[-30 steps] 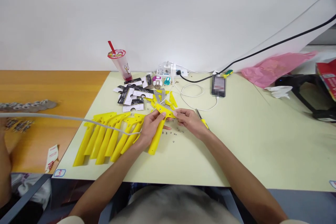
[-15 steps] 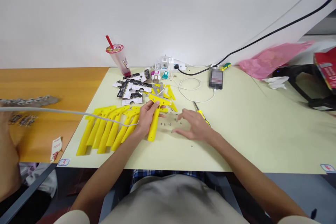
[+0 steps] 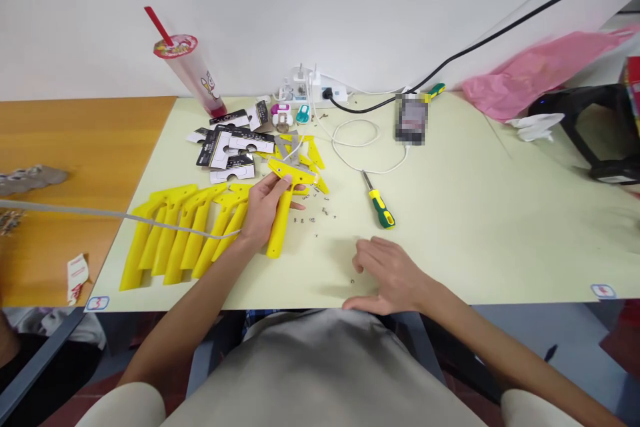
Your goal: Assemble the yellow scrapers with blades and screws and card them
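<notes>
At a pale worktable [image 3: 475,233] against a white wall, we hold a yellow T-shaped tool [image 3: 283,217] in our left hand [image 3: 263,210], clamped between the thumb on its upper face and fingers tucked beneath. The tool is over the table, just right of a row of yellow handles [image 3: 175,233] and left of scattered small metal parts [image 3: 313,219]; we cannot tell whether its lower end touches the surface. Gripping near the junction of head and handle probably steadies both at once and leaves the upper face exposed.

Our right hand [image 3: 387,273] is near the front edge, thumb and fingers apart, nothing clearly held; one loose metal part [image 3: 353,281] lies close by, within the spread. A green-and-yellow screwdriver [image 3: 384,213] lies beyond that hand, likely placed there for easy reach, while the handles sit side by side, probably for order.

The tool's long axis runs away from us, leaning a little to the right at the far end: its handle points back toward our edge, slightly left, and its head lies crosswise beyond, right end tipped nearer us, a grey strip along the far side.
</notes>
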{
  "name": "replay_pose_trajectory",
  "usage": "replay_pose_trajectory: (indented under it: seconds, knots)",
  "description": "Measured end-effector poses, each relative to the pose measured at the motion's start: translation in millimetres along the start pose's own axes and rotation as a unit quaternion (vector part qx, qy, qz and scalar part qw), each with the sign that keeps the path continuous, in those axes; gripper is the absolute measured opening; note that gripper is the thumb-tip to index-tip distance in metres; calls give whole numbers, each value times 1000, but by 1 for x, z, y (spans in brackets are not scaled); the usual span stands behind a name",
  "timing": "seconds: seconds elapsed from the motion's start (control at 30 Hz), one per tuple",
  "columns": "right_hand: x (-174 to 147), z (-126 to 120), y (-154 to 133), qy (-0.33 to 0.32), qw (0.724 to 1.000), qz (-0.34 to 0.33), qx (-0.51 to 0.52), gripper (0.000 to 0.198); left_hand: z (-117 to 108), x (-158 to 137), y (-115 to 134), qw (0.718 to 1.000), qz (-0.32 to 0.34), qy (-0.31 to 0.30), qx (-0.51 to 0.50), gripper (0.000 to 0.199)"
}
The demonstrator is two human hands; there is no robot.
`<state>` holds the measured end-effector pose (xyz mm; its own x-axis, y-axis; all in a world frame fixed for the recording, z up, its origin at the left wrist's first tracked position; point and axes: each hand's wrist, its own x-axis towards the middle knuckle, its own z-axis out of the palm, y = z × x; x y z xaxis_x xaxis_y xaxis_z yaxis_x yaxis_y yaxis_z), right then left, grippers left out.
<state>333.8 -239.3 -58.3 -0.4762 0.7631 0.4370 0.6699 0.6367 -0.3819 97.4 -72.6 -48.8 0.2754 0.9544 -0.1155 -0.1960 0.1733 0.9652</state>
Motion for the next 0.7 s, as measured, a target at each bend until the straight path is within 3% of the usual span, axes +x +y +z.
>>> replay_pose_trajectory:
  seconds: [0.1, 0.33, 0.5, 0.7]
  knots:
    - [-13, 5, -8, -63, 998, 22, -6, 40, 0, -1, 1, 1000, -1, -8, 0, 32]
    - [-12, 5, -1, -106, 992, 36, 51, 20, 1, -4, 1, 1000, -9, -25, -1, 34]
    - [-2, 0, -5, -151, 984, 61, 67, 16, 3, -4, -1, 999, -15, -30, -8, 38]
    - [9, 1, -10, -204, 974, 84, 43, 25, 5, -7, -4, 998, -14, -50, -25, 35]
